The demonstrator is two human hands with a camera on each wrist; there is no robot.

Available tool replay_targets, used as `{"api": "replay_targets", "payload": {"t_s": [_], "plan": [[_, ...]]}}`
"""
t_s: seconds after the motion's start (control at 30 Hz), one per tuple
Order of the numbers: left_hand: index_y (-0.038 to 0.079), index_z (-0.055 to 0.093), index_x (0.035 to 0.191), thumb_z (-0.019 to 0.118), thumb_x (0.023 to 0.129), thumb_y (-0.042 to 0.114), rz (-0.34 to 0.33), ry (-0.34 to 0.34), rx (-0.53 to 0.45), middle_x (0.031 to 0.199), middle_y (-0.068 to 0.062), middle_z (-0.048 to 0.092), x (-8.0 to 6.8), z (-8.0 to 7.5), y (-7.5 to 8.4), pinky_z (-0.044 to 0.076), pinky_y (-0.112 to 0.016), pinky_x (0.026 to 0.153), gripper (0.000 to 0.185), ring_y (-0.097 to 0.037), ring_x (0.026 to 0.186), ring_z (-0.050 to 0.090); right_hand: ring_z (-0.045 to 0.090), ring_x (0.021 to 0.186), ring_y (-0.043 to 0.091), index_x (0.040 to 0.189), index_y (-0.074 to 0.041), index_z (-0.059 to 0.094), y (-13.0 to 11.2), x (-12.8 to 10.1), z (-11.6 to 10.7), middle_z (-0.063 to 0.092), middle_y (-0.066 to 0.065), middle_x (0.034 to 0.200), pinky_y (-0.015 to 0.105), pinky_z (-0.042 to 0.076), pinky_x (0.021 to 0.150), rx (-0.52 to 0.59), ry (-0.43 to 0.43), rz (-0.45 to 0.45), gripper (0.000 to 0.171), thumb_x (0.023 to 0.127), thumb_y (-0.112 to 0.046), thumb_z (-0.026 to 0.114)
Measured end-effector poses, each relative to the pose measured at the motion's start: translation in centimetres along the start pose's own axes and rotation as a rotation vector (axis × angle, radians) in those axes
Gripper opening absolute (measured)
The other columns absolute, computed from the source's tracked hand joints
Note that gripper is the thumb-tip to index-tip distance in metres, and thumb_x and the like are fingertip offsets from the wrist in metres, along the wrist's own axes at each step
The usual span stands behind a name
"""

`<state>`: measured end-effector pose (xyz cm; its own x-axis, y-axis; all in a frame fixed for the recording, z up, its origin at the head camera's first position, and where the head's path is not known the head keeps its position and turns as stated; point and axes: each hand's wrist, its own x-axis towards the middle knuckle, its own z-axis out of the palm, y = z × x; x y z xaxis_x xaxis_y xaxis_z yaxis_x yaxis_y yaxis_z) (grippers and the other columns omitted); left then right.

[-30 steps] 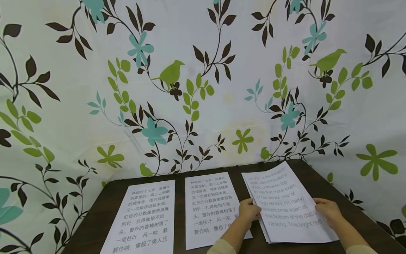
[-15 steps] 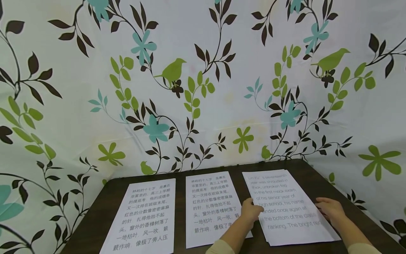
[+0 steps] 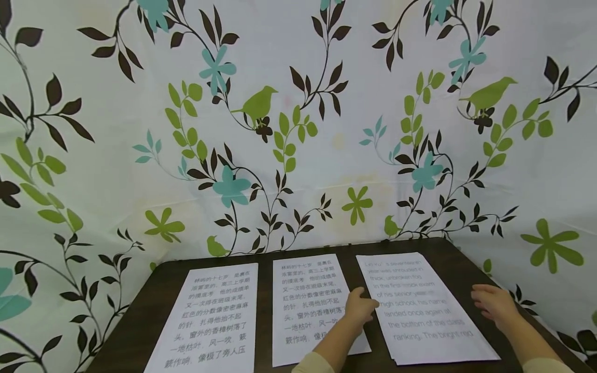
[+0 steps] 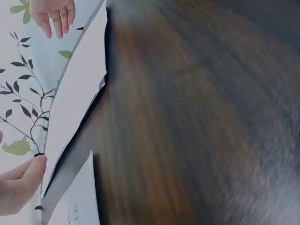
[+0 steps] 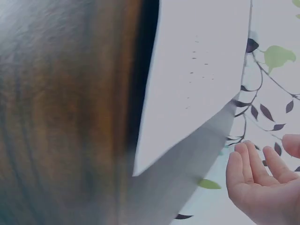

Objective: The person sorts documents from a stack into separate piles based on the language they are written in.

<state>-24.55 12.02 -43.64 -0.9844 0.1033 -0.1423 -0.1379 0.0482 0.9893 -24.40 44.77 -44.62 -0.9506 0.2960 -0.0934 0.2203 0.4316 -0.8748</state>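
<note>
A stack of printed sheets (image 3: 420, 316) with English text lies flat on the dark table at the right, its edges nearly lined up. My left hand (image 3: 358, 313) is beside the stack's left edge, fingertips right at the paper and fingers loosely bent. In the left wrist view, the left hand's thumb and fingers (image 4: 23, 183) come close to the stack's edge. My right hand (image 3: 496, 305) is apart from the stack on its right side, fingers relaxed and slightly spread. The right wrist view shows that right hand (image 5: 262, 180) with its palm turned up and nothing in it.
Two sheets with Chinese text lie to the left: a middle sheet (image 3: 308, 321), partly covered by my left forearm, and a far-left sheet (image 3: 210, 316). The dark wood table (image 3: 266, 290) ends at a wall covering (image 3: 326, 155) printed with leaves and birds.
The stack, its top tilted up and fanned a second ago, now lies flat and more even. Both hands have let go of its edges, the left moving left and the right moving right.
</note>
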Motion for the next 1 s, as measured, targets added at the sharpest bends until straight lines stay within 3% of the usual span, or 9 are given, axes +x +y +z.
{"api": "replay_targets", "payload": {"t_s": [0.1, 0.27, 0.3, 0.47, 0.5, 0.77, 0.9, 1.0], "plan": [[-0.007, 0.040, 0.121, 0.059, 0.072, 0.002, 0.027, -0.004, 0.000, 0.090, -0.016, 0.054, 0.1, -0.8, 0.2, 0.048, -0.038, 0.065, 0.053, -0.029, 0.076, 0.057, 0.055, 0.075, 0.020, 0.120, 0.012, 0.037, -0.4, 0.6, 0.4, 0.053, 0.024, 0.100, 0.037, 0.047, 0.059, -0.041, 0.027, -0.003, 0.054, 0.083, -0.025, 0.052], [-0.006, 0.040, 0.122, 0.059, 0.071, 0.003, 0.042, -0.002, -0.014, 0.088, -0.013, 0.055, 0.3, -2.0, 1.0, 0.049, -0.037, 0.064, 0.054, -0.028, 0.078, 0.057, 0.053, 0.084, 0.030, 0.122, 0.009, 0.037, -2.4, 0.6, 0.8, 0.049, 0.028, 0.106, 0.044, 0.045, 0.067, -0.043, -0.032, -0.052, 0.054, 0.085, -0.028, 0.051], [-0.006, 0.040, 0.122, 0.059, 0.071, 0.003, 0.042, 0.001, -0.021, 0.089, -0.014, 0.055, 0.3, -2.3, 1.1, 0.049, -0.037, 0.064, 0.055, -0.029, 0.079, 0.057, 0.055, 0.082, 0.026, 0.121, 0.009, 0.037, -2.5, 0.8, 1.0, 0.050, 0.026, 0.106, 0.041, 0.046, 0.064, -0.041, -0.027, -0.066, 0.055, 0.085, -0.030, 0.051], [-0.006, 0.040, 0.122, 0.058, 0.072, 0.004, 0.039, 0.017, -0.026, 0.092, -0.015, 0.056, 0.5, -4.0, 1.5, 0.048, -0.039, 0.067, 0.055, -0.028, 0.081, 0.057, 0.049, 0.097, 0.036, 0.128, 0.005, 0.032, -0.1, 4.6, 2.7, 0.038, 0.029, 0.121, 0.041, 0.046, 0.068, -0.066, -0.019, -0.133, 0.071, 0.083, -0.048, 0.047], [-0.006, 0.040, 0.123, 0.058, 0.072, 0.005, 0.035, 0.017, -0.019, 0.093, -0.015, 0.056, 0.6, -4.4, 1.6, 0.048, -0.039, 0.068, 0.055, -0.028, 0.082, 0.057, 0.049, 0.097, 0.035, 0.128, 0.004, 0.033, 0.3, 5.2, 3.1, 0.038, 0.028, 0.122, 0.038, 0.047, 0.064, -0.071, -0.008, -0.147, 0.073, 0.081, -0.051, 0.047], [-0.005, 0.038, 0.124, 0.058, 0.074, 0.007, 0.053, 0.056, 0.051, 0.097, -0.015, 0.056, 0.9, -7.4, 2.7, 0.049, -0.036, 0.067, 0.055, -0.031, 0.087, 0.056, 0.051, 0.094, 0.032, 0.127, -0.003, 0.038, -3.3, 5.2, 5.4, 0.045, 0.021, 0.118, 0.040, 0.046, 0.054, -0.027, -0.069, -0.177, 0.062, 0.082, -0.041, 0.054], [-0.003, 0.037, 0.126, 0.058, 0.076, 0.011, 0.039, 0.071, 0.073, 0.101, -0.016, 0.055, 1.1, -9.0, 2.9, 0.048, -0.037, 0.070, 0.055, -0.035, 0.089, 0.055, 0.050, 0.097, 0.032, 0.127, -0.008, 0.040, -1.7, 8.0, 7.5, 0.045, 0.016, 0.120, 0.040, 0.047, 0.060, -0.028, -0.030, -0.179, 0.066, 0.078, -0.050, 0.053], [-0.004, 0.036, 0.126, 0.058, 0.076, 0.011, 0.041, 0.080, 0.091, 0.101, -0.016, 0.056, 1.2, -10.1, 3.0, 0.048, -0.038, 0.072, 0.057, -0.033, 0.090, 0.055, 0.049, 0.097, 0.033, 0.127, -0.011, 0.040, -0.2, 9.9, 9.2, 0.044, 0.015, 0.118, 0.041, 0.046, 0.071, -0.046, -0.015, -0.204, 0.066, 0.077, -0.054, 0.051]]}}
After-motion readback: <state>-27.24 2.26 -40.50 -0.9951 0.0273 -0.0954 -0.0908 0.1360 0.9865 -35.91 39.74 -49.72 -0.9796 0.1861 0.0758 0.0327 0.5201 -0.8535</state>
